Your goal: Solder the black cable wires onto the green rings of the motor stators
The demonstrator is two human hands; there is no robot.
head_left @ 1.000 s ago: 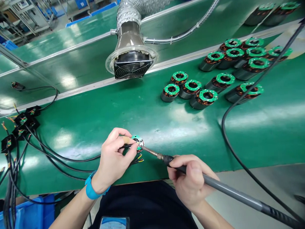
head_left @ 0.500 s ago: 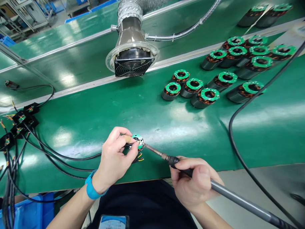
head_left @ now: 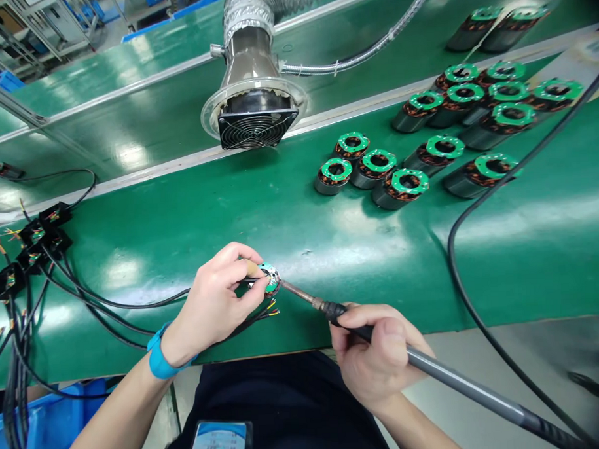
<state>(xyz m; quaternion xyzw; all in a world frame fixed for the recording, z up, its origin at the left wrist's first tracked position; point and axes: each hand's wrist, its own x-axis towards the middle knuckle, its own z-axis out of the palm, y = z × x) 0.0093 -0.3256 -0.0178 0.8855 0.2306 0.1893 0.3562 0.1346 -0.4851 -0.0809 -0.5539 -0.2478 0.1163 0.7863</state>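
Note:
My left hand (head_left: 214, 299) pinches a small motor stator (head_left: 268, 279) with a green ring-shaped circuit board on top, and coloured wire ends trail below it on the bench. My right hand (head_left: 377, 356) grips a soldering iron (head_left: 302, 295) by its grey handle. The iron's tip touches the stator's board, at the side nearest me. The exact contact spot is hidden by the tip and my fingers. A blue wristband (head_left: 159, 360) circles my left wrist.
Several finished stators (head_left: 406, 188) stand on the green bench (head_left: 134, 269) at the back right. Black connectors with cables (head_left: 32, 250) lie at the left, above a blue bin (head_left: 41, 423). A fume extractor with a fan grille (head_left: 254, 129) stands behind, and a black cable (head_left: 458, 258) runs along the right.
The whole view has shifted slightly as my head moved. Both hands keep their hold, and the iron's tip stays on the stator's board.

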